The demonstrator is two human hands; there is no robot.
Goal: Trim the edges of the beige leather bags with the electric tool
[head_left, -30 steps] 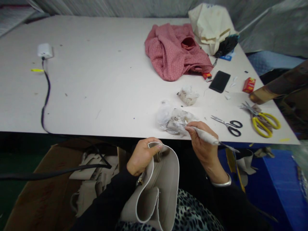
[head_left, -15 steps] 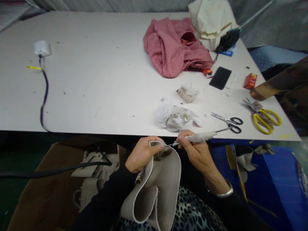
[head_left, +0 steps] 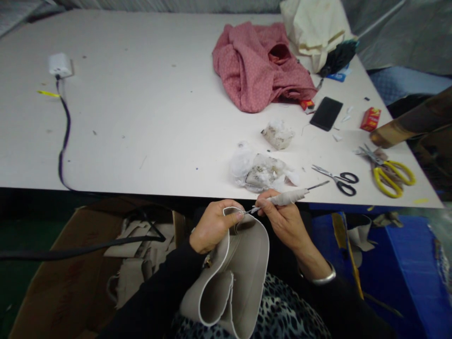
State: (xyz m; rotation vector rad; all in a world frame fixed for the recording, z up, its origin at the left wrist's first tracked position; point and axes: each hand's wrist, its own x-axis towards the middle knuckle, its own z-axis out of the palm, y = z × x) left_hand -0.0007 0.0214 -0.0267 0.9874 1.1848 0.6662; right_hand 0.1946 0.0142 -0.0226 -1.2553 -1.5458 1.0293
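A beige leather-like bag [head_left: 249, 254], its open edge facing up, rests on my lap over a leopard-print cloth [head_left: 282, 310]. My left hand [head_left: 216, 225] is closed, pinching the bag's upper rim between thumb and fingers. In my right hand [head_left: 282, 221] is an awl-like tool [head_left: 287, 197] with a pale wrapped handle and thin metal at both ends. Its tip meets the rim right beside my left thumb; whether it pierces the edge, I cannot tell. A small metal fitting [head_left: 207, 260] shows on the bag's left side.
On the white table [head_left: 141, 117] lie black-handled scissors [head_left: 337, 179], yellow-handled scissors [head_left: 386, 172], plastic-wrapped lumps [head_left: 263, 172], a phone [head_left: 326, 113] and pink cloth [head_left: 250, 70]. A cardboard box [head_left: 70, 263] of beige pieces stands at lower left, a blue bin [head_left: 395, 268] at lower right.
The tool's rear end has swung left, away from the black-handled scissors, with my right hand shifting slightly left. My left hand still pinches the rim; the whole view has shifted a little.
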